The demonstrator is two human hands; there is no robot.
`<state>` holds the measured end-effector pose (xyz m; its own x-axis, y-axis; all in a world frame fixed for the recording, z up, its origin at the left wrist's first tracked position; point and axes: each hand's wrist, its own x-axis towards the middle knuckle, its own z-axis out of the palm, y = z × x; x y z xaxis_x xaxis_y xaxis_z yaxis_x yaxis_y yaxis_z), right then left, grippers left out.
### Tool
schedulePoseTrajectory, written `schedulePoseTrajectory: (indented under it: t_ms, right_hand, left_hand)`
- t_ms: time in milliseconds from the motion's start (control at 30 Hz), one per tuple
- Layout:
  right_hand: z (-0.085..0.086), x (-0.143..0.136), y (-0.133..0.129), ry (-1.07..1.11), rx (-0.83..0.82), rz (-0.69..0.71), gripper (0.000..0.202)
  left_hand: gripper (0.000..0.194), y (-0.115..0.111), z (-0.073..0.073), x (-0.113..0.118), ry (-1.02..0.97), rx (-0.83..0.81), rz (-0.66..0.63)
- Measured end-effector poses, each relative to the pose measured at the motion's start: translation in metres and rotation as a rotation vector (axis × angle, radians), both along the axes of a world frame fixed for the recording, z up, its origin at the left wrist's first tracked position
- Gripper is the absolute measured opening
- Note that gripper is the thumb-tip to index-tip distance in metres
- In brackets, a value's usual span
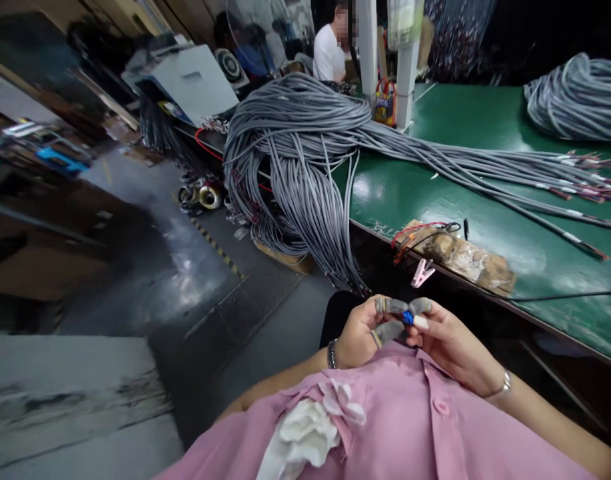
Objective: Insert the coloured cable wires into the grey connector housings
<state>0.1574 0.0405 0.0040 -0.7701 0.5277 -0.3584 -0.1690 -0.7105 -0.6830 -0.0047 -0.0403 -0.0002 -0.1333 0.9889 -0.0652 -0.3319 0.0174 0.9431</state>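
A small blue piece [408, 318] is held between my two hands, close in front of my pink shirt. Its exact kind is too small to make out. My left hand [358, 333] has grey covers on its thumb and index finger, and their tips close on the piece from the left. From the other side my right hand [450, 337] pinches it with the thumb and a grey-covered index finger. A pink clip [422, 273] sits at the bench edge just beyond my fingers, beside a worn wooden block [478, 263] with red, orange and black leads.
A big bundle of grey cables [305, 133] hangs over the corner of the green bench [395, 193], stripped ends lying to the right. Another cable coil [578, 97] rests at the back right. A person in white [329, 53] sits beyond. Tape rolls [209, 196] lie on the left.
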Motion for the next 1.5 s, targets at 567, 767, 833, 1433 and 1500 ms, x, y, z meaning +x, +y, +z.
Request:
schedulePoseTrajectory:
  t_ms: [567, 767, 833, 1433, 1500]
  right_hand:
    - [-0.015, -0.027, 0.005, -0.07, 0.401, 0.11, 0.034]
    - [-0.017, -0.025, 0.009, -0.22, 0.467, 0.06, 0.025]
    - [-0.018, -0.024, 0.01, -0.23, 0.45, 0.041, 0.026]
    - [-0.029, -0.022, 0.009, -0.177, 0.26, 0.027, 0.025]
    - [-0.029, -0.022, 0.009, -0.187, 0.271, 0.045, 0.024]
  left_hand:
    - [0.031, -0.001, -0.024, -0.012, -0.22, -0.205, 0.298]
    - [0.035, 0.003, -0.023, -0.01, -0.181, -0.259, 0.232]
    - [0.036, 0.002, -0.022, -0.009, -0.168, -0.26, 0.191]
    - [0.043, -0.002, -0.029, -0.009, 0.149, -0.071, 0.253]
    - [0.043, -0.002, -0.029, -0.01, 0.106, -0.108, 0.252]
